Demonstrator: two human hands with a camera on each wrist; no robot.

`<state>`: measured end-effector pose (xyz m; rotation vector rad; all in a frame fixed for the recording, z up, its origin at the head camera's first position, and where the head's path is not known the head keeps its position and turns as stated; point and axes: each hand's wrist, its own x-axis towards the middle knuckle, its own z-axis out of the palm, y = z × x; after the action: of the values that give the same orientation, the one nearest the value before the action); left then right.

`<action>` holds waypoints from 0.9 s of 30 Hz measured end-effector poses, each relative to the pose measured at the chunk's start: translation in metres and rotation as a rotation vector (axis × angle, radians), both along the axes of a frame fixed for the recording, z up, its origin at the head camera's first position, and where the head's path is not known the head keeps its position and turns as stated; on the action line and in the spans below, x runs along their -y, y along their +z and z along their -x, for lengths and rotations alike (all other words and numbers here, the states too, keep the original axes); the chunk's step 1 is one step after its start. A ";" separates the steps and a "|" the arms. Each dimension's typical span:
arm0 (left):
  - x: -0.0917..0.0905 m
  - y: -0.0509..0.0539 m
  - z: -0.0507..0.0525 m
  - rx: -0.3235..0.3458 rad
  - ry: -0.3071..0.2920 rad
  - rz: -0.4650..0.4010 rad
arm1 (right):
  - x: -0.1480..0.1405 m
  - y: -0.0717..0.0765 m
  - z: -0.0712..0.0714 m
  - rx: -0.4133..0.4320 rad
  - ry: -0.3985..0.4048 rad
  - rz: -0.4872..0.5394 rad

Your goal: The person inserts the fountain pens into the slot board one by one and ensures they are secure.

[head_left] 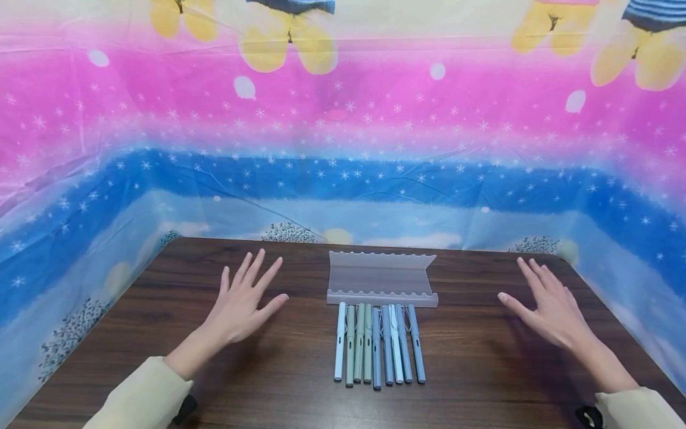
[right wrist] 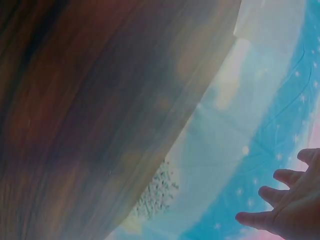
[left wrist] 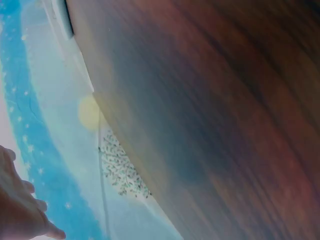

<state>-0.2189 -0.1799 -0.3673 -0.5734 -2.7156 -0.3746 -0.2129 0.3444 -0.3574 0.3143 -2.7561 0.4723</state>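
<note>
Sleeves (head_left: 140,394) cropped, wrist-view tabletop (left wrist: 230,115) blurred

Head view looking forward and down over the table (head_left: 300,351), wrist views nearer, tilted, all sharing table and backdrop (head_left: 343,131)

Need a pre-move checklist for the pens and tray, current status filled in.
1. Left hand free: ok, fingers spread, holding nothing.
2. Right hand free: ok, likewise.
3. Pens flat on the table: ok, side by side between the hands.
4. Pens evenly lined up: not ok, lower ends uneven.
5. Notched tray free of pens: ok.
6. Pen tops apart from tray: cannot tell.
</note>
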 end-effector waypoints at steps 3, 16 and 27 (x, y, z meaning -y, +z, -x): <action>-0.005 -0.001 -0.002 0.016 -0.016 -0.021 | 0.006 -0.003 0.000 -0.003 0.038 0.021; -0.026 -0.008 0.000 0.100 -0.116 -0.200 | 0.033 -0.013 -0.004 0.163 0.089 0.147; -0.044 -0.008 0.001 0.191 -0.169 -0.313 | 0.055 -0.019 -0.002 0.278 0.092 0.349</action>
<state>-0.2200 -0.1363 -0.3752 -0.7084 -2.7110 -0.9224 -0.2112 0.2899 -0.3762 0.3084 -2.8545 1.0778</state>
